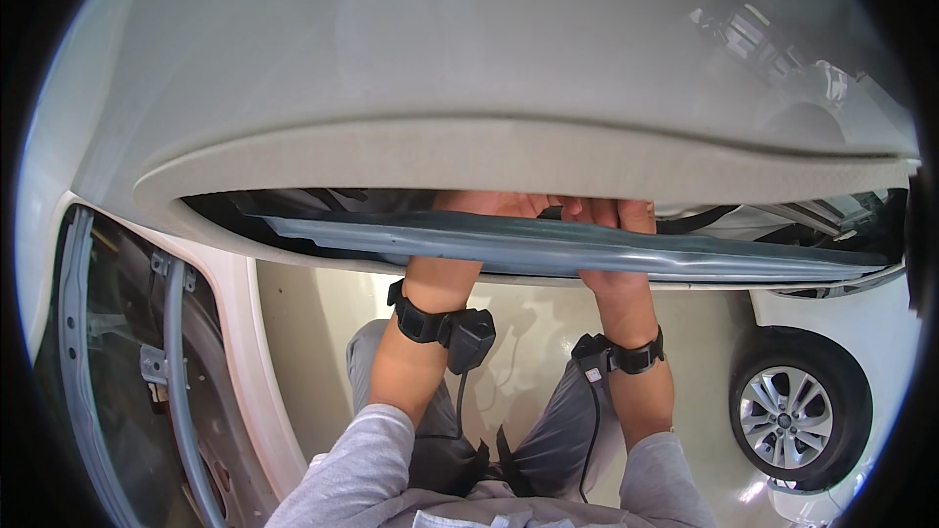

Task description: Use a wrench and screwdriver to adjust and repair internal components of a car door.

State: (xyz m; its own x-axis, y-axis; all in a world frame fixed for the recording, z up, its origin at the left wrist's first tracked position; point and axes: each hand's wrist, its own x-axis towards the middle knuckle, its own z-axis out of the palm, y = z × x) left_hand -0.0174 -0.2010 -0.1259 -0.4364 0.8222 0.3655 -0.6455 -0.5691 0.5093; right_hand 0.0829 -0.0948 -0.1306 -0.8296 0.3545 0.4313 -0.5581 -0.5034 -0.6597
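Observation:
A long, narrow opening is bordered by the pale rim (391, 158) of a large white car body panel (440, 29). A blue-grey metal bar (548, 246) runs along this opening. My left hand (494, 203) reaches in behind the bar, which hides part of it. Its fingers bend toward a small dark piece (553, 212), whose kind I cannot make out. Close by on the right, my right hand (614, 217) also passes behind the bar, its wrist showing below. The right fingers are curled side by side near that dark piece, and their grip is partly hidden.
To the left stands an open car body section with a grey metal strip (176, 372). A white car's wheel (785, 409) is at the lower right. Black straps with small boxes and cables (469, 337) circle both my wrists. Beneath lies a pale floor (313, 308).

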